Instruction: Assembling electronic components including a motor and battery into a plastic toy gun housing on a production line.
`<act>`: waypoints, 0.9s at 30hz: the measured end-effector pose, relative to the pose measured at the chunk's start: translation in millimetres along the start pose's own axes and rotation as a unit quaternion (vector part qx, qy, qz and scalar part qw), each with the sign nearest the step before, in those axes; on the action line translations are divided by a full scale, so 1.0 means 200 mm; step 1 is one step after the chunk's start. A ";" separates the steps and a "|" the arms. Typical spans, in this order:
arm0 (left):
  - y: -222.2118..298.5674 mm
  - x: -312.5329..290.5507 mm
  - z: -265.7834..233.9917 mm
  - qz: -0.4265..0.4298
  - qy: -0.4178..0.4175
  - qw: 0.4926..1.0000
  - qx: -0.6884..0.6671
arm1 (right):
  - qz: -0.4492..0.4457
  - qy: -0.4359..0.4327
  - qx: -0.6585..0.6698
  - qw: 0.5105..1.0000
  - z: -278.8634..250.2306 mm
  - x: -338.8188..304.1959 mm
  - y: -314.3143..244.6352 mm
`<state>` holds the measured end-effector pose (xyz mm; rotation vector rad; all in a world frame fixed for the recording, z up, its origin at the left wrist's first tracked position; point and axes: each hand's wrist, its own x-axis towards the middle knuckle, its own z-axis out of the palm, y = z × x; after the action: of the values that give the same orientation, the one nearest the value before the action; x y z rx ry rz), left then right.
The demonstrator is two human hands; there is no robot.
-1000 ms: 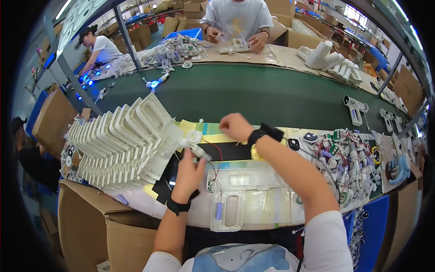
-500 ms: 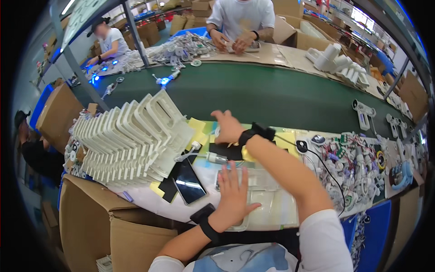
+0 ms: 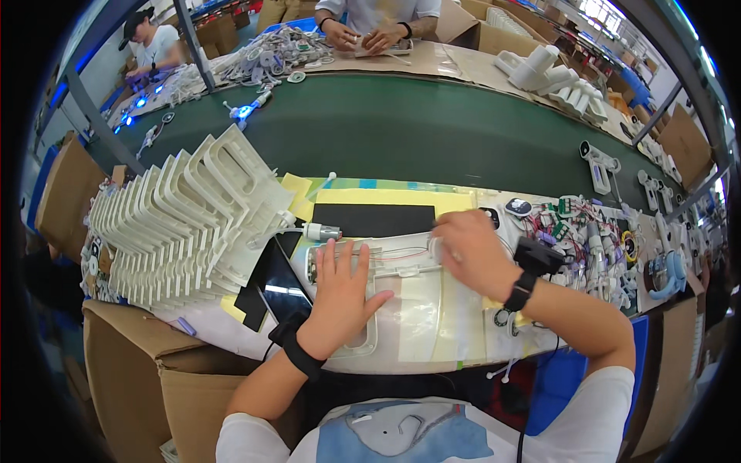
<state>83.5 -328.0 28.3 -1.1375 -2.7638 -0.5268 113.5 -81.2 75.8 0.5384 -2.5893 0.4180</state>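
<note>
My left hand (image 3: 340, 293) lies with fingers spread over a white plastic housing (image 3: 372, 339), pressing it against the work surface. Thin wires (image 3: 405, 248) and a slim white part run rightward from under its fingertips. At the right end of these wires, my right hand (image 3: 472, 251) has its fingers curled together; what sits between them is hidden. A white cylinder with a metallic end (image 3: 321, 232) rests just beyond my left fingertips. Beside my left hand lies a dark phone (image 3: 282, 292).
Nested white plastic shells (image 3: 181, 224) lean at the left. A black strip (image 3: 376, 219) lies on yellow sheets behind the housing. Circuit boards and wired parts (image 3: 587, 247) crowd the right. Beyond runs a green conveyor belt (image 3: 401, 127), with a co-worker (image 3: 378, 19) across it.
My right hand has moved rightward from above the black strip to the wires' right end, and its fingers have curled in. My left hand stays on the housing. The whole view has shifted.
</note>
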 end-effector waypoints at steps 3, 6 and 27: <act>0.00 -0.02 0.04 0.006 0.009 1.000 0.006 | -0.049 -0.138 0.142 0.979 0.19 0.04 0.04; 0.00 -0.04 0.08 0.005 0.025 1.000 0.001 | 0.004 -0.233 0.115 0.966 0.27 0.08 0.01; 0.00 -0.04 0.05 0.037 0.078 0.996 -0.028 | -0.082 -0.252 0.066 0.962 0.31 0.08 0.03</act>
<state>89.5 -330.5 16.1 -1.1522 -2.5792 -0.6590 74.1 -104.1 30.0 1.0111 -2.9759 0.4437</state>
